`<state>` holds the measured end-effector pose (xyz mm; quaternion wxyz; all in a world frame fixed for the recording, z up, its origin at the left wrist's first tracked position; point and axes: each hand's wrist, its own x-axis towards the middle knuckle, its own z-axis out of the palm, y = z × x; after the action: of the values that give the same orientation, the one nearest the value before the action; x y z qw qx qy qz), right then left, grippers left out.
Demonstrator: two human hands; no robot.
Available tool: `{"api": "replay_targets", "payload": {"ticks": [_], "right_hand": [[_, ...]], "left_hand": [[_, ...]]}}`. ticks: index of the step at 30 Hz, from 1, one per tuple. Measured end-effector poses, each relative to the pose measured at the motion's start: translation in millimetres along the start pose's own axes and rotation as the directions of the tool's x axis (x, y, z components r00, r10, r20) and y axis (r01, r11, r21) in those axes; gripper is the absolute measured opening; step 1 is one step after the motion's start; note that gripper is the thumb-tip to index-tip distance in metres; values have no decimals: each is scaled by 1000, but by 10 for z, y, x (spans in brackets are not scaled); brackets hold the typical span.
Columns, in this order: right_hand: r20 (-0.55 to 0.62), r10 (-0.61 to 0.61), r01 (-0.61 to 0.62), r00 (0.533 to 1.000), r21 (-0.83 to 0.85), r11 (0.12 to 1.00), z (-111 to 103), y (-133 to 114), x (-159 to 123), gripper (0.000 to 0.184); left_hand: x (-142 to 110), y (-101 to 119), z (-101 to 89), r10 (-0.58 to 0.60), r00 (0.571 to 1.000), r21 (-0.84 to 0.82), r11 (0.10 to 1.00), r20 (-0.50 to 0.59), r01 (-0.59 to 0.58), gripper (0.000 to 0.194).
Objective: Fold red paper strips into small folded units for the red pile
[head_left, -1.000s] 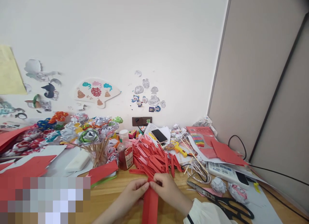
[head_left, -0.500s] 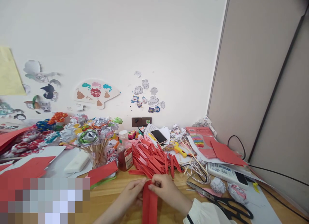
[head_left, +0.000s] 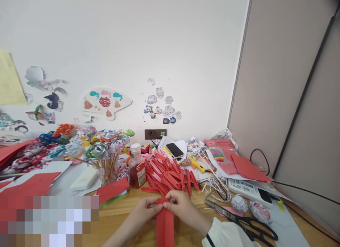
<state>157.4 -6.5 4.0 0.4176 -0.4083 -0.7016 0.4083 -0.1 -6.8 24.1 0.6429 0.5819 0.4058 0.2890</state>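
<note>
A long red paper strip (head_left: 165, 227) with a lengthwise crease runs from my fingers down past the bottom of the view. My left hand (head_left: 145, 213) pinches its upper left edge, thumb on the front face. On the upper right, my right hand (head_left: 183, 209) is closed on the same strip, thumb and index finger at its top. The two thumbs nearly meet near the top end. Just beyond my hands lies a heap of folded red paper pieces (head_left: 167, 172).
Left of the heap stand a bottle of reddish liquid (head_left: 137, 170) and a bunch of sticks (head_left: 107, 170) below paper flowers (head_left: 97, 150). Black-handled scissors (head_left: 247, 222), crumpled paper balls (head_left: 239, 203), a bead string (head_left: 217, 189) and a yellow glue gun (head_left: 198, 164) lie to the right.
My left thumb has slid up against the strip's front near the top. My right fingers have risen slightly, and more of the strip's top end now shows between my hands.
</note>
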Motion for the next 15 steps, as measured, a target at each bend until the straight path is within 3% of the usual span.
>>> {"api": "replay_targets", "payload": {"ticks": [5, 9, 12, 15], "right_hand": [[38, 57, -63, 998, 168, 984, 4, 59, 19, 22], [67, 120, -134, 990, 265, 955, 15, 100, 36, 28], [61, 162, -173, 985, 315, 933, 18, 105, 44, 29], [44, 183, -186, 982, 364, 913, 20, 105, 50, 29]], "left_hand": [[88, -104, -58, 96, 987, 41, 995, -126, -91, 39], [76, -99, -62, 171, 974, 142, 978, -149, -150, 36], [36, -83, -38, 356, 908, 379, 889, -220, -257, 29], [7, -95, -22, 465, 863, 565, 773, -197, -287, 30]]}}
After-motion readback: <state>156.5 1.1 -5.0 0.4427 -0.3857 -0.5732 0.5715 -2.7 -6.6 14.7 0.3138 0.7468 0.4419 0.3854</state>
